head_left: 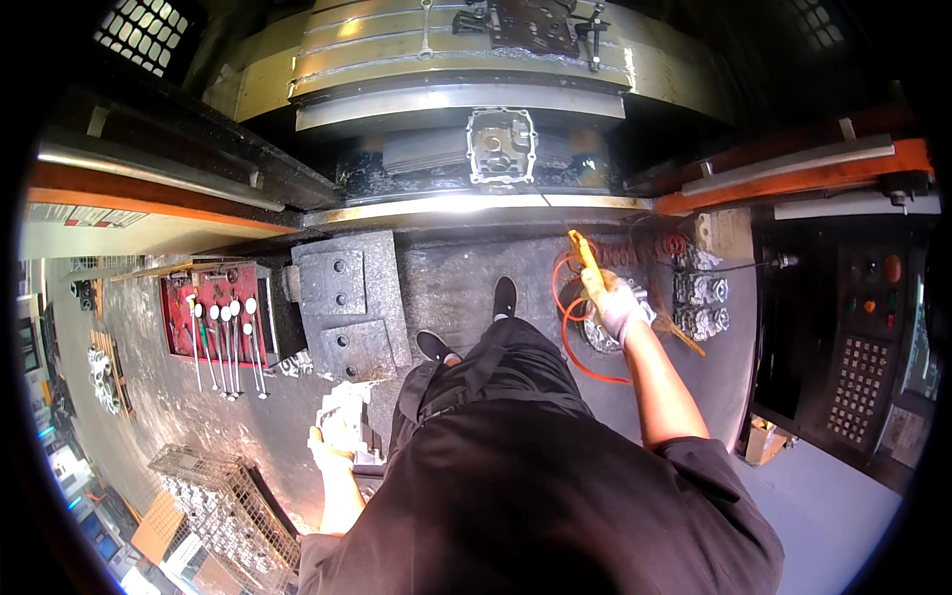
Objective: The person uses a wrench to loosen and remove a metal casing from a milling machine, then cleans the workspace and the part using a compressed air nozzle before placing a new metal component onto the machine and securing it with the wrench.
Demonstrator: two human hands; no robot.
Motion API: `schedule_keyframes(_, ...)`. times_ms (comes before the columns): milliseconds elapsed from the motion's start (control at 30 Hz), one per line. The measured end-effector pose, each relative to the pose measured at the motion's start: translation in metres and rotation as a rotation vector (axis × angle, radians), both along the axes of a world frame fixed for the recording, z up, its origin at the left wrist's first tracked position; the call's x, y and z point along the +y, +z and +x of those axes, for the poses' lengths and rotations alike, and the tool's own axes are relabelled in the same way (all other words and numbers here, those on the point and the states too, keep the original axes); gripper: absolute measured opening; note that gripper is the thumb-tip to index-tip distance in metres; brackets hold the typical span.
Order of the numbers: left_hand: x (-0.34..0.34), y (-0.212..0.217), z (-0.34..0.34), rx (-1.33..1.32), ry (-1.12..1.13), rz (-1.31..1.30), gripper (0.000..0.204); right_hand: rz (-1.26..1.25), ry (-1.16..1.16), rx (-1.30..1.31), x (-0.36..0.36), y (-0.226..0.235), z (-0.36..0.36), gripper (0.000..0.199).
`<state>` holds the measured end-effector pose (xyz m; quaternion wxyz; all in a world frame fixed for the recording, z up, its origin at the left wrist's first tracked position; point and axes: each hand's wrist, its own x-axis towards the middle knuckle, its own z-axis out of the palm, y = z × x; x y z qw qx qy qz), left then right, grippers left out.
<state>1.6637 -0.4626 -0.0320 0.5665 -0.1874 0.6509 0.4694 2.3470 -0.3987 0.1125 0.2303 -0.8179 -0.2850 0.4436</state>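
Note:
My right hand (pixel 612 305), in a pale glove, is closed round a yellow air blow gun (pixel 583 253) that points away from me. A red coiled hose (pixel 561 327) loops beside it. At my left side my gloved left hand (pixel 329 452) grips the edge of a pale metal casting (pixel 345 415); glare blurs its details. Ahead, an open frame-like metal housing (pixel 472 149) stands at the front of the machine, below its slotted table (pixel 377 59). Neither hand touches that housing.
A red tool tray (pixel 178 337) with several round-headed long tools stands at left. Metal castings (pixel 700 290) sit to the right, near a control panel (pixel 861 382). A wire basket (pixel 213 486) of metal parts is at lower left. Orange-edged machine doors (pixel 793 178) flank the opening.

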Motion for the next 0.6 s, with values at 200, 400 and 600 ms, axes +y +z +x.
schedule_keyframes(200,0.028,0.021,0.028,-0.032,0.068,0.031,0.051,0.003,-0.016,0.062,-0.005,-0.001,0.014,0.058)
schedule_keyframes(400,0.028,0.03,0.043,-0.029,0.08,-0.012,0.053,0.077,-0.101,0.024,0.031,-0.029,0.042,0.06)
schedule_keyframes(600,-0.012,0.033,0.037,-0.041,0.141,0.013,0.053,-0.006,-0.078,0.066,0.095,-0.019,0.072,0.06)
